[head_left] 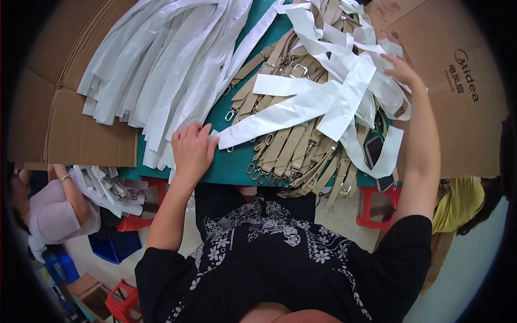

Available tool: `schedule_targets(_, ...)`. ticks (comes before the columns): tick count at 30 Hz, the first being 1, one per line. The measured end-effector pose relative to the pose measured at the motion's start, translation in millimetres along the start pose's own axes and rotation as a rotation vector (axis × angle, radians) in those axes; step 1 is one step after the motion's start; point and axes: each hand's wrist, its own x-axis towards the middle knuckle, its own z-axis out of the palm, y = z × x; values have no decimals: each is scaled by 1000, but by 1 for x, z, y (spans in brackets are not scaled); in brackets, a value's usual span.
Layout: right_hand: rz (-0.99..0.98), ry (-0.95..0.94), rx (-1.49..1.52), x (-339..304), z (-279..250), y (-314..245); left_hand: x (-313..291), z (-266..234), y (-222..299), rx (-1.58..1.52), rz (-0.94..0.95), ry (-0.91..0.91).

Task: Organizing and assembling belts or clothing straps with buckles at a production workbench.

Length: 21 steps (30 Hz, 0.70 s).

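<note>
My left hand (194, 149) is closed at the near-left of the table, its thumb and fingertips pinching the end of a long white paper-like strip (280, 118). That strip runs up to the right across a pile of beige straps (299, 145) with metal buckles and snap hooks. At the right, my right hand (399, 71) reaches over a tangle of loose white strips (371, 86), fingers stretched out and touching them. Beside my left hand, a thick bundle of flat white strips (161, 70) fans out toward the table's near edge.
Cardboard (102, 134) flanks the green table (215, 167) at left, and a cardboard box (458, 140) at right. A phone (372, 151) lies by the straps. Red stools (377, 207) stand below. People sit at left (59, 210) and right (458, 207); a blue bin (116, 246) is on the floor.
</note>
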Motion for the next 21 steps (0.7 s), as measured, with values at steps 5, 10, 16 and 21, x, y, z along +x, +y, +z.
schedule_targets(5,-45,423,271,-76,-3,-54,30,22,18,-229,109,-17)
schedule_targets(10,-238,125,466,-193,64,-233,28,29,10,-278,152,-128)
schedule_targets(16,-272,459,-16,-171,126,-231,18,-40,7,-1166,-26,-628)
schedule_targets(21,-409,588,66,-146,125,-213,-63,-110,-103,-1512,63,14)
